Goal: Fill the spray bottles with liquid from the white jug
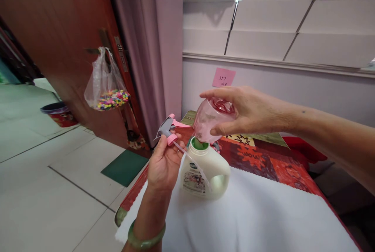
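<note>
So the left hand (165,162) had a grip on a grey and pink spray head (166,129), pinched around its pink collar, and the clear tube (195,164) off it slanted down across the front of a white jug (218,164). Right hand (252,109) was wrapped round a see-through pink bottle (202,121), fingers over the top side and thumb underneath, tipped so its neck pointed down at the jug's open mouth. Couldn't really tell if the neck was touching the rim, or if anything was running out.

The jug stood upright toward the left edge of the table (125,205), on a white cloth (263,213) with a wavy trim. Past the cloth, a red patterned cover (281,170) showed along the table's far side, and beyond that far edge a pink note (223,77) was stuck on the wall. A green bangle (146,236) sat on the left wrist, btw. Off beyond the left edge there was a green mat (125,167) on the floor, plus a plastic bag (108,84) of colourful bits hanging from the handle of a brown door (73,29)
</note>
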Motion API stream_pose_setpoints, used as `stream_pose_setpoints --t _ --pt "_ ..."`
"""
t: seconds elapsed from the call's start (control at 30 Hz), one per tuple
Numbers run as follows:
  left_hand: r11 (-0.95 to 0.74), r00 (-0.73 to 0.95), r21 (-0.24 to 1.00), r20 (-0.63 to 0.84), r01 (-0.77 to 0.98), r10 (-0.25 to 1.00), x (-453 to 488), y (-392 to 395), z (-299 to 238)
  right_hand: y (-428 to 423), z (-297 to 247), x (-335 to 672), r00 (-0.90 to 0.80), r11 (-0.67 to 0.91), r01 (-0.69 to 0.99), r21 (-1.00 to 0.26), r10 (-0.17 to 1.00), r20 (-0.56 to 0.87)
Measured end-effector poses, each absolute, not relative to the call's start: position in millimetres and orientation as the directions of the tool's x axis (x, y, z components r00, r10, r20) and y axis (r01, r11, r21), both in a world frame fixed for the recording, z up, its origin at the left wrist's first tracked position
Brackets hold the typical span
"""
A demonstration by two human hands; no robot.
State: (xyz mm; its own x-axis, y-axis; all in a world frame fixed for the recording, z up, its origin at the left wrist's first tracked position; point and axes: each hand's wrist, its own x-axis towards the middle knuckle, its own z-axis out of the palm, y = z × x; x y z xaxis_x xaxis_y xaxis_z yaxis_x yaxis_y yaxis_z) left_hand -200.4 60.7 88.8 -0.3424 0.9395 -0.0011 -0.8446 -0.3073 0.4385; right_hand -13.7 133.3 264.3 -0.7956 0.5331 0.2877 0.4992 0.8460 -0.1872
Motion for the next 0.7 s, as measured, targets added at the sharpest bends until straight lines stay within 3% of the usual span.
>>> stream_pose_setpoints --t 0.7 --pt "-0.291 -0.349 0.443 -0.053 -0.848 0.936 -194.4 58.3 94.2 133.1 263.6 -8.7 -0.785 0.839 0.506 -0.199 0.544 0.297"
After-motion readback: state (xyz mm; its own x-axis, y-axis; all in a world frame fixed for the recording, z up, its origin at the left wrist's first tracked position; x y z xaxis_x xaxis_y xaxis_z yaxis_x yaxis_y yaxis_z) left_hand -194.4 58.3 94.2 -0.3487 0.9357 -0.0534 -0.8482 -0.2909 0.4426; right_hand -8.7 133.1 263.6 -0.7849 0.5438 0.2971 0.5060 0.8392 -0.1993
